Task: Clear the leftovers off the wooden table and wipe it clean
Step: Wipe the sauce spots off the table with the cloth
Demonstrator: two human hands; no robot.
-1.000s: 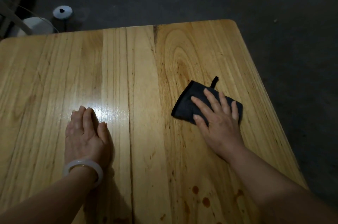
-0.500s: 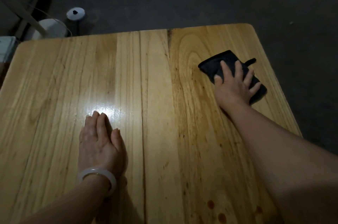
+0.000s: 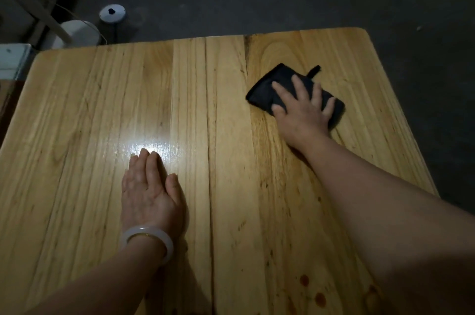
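A folded black cloth (image 3: pixel 266 88) with a small loop lies on the far right part of the wooden table (image 3: pixel 77 109). My right hand (image 3: pixel 302 109) presses flat on the cloth with its fingers spread straight. My left hand (image 3: pixel 150 191), a pale bangle on its wrist, rests flat on the table near the middle, fingers together. Reddish-brown stains (image 3: pixel 312 289) dot the wood at the near right, beside my right forearm. The planks under my right arm look darker and damp.
Dark floor surrounds the table on the far and right sides. A white round lid with a black knob (image 3: pixel 112 13) and a white container (image 3: pixel 77 33) stand on the floor beyond the far left edge. A pale box (image 3: pixel 12 60) sits at the left corner.
My right hand slid the cloth away to the far right corner, then back a little towards me and to the left. My left hand stayed flat in place.
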